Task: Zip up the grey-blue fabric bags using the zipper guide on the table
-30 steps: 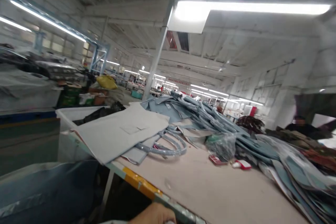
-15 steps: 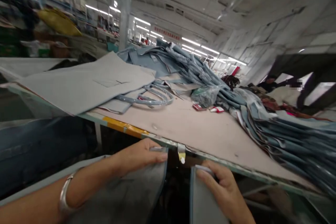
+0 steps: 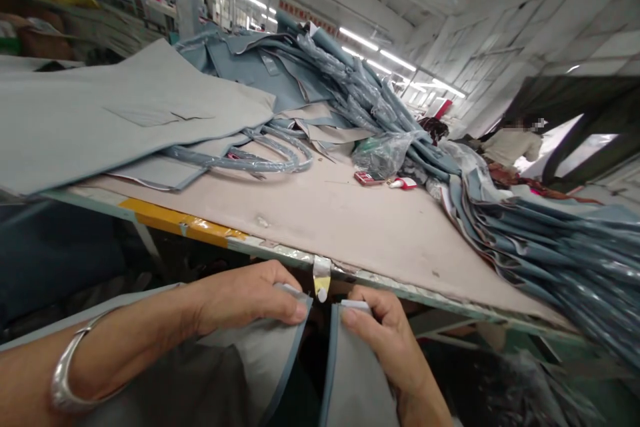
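Below the table's front edge, my left hand (image 3: 260, 297) pinches the top corner of a grey fabric panel (image 3: 270, 360) with blue edging, thumb on top. Across a narrow gap, my right hand (image 3: 380, 327) grips the top corner of another grey panel edge (image 3: 350, 367), also trimmed in blue. The two edges hang nearly side by side, apart from each other. Whether they belong to one piece I cannot tell, since the lower parts run out of view. A taped tag (image 3: 322, 280) hangs from the table edge just above the gap.
On the table (image 3: 300, 213) lie a large grey panel (image 3: 130, 107), blue tubular loops (image 3: 280, 160), a small red box (image 3: 369, 178) and a red-and-white tube (image 3: 403, 183). Blue fabric heaps (image 3: 540, 247) line the back and right. A person (image 3: 513, 143) is beyond, at right.
Both hands have drawn closer together, narrowing the gap between the panel edges. The view has shifted, so the table and its contents appear further left and higher.
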`<state>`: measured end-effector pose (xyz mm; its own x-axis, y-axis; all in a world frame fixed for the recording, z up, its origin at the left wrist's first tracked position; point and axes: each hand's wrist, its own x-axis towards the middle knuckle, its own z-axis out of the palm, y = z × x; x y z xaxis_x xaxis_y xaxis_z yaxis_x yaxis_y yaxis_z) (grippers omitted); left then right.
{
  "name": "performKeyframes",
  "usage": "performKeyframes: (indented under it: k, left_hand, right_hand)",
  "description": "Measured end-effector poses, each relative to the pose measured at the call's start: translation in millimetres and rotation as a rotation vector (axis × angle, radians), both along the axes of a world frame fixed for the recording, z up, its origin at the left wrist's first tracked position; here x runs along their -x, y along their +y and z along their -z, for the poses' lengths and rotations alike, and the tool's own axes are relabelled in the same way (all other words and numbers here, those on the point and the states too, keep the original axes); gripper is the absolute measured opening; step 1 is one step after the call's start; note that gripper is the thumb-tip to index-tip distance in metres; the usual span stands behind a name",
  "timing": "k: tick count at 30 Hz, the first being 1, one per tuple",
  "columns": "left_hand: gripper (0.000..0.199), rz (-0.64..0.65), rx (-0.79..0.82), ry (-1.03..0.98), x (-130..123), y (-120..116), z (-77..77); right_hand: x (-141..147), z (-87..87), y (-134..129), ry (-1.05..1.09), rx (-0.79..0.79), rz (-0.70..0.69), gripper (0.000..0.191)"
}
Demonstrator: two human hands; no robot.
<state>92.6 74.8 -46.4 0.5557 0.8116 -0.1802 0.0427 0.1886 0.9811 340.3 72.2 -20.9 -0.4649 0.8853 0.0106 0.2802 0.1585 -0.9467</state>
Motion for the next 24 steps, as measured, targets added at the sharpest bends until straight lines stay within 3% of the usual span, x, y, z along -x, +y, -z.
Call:
performKeyframes:
  k: [5, 10, 17, 24]
  left_hand:
    - [0.033, 0.141, 0.033, -0.040, -2.1, 7.3, -12.8]
    - [0.030, 0.131, 0.080, -0.011, 0.9, 16.2, -10.1]
    - [0.030, 0.170, 0.116, -0.015, -1.2, 20.0, -12.1]
    - [0.026, 0.159, 0.105, -0.025, -3.6, 19.6, -12.3]
  right_hand:
    - [-2.8, 2.5, 8.7, 0.017, 0.086, -0.022, 0.048]
    - [-2.8, 4.1, 15.4, 0.003, 0.137, -0.065, 0.047]
    - [1.4, -1.8, 15.2, -0.040, 0.066, -0.095, 0.047]
    - [3.3, -5.1, 12.9, -0.078, 0.134, -0.059, 0.046]
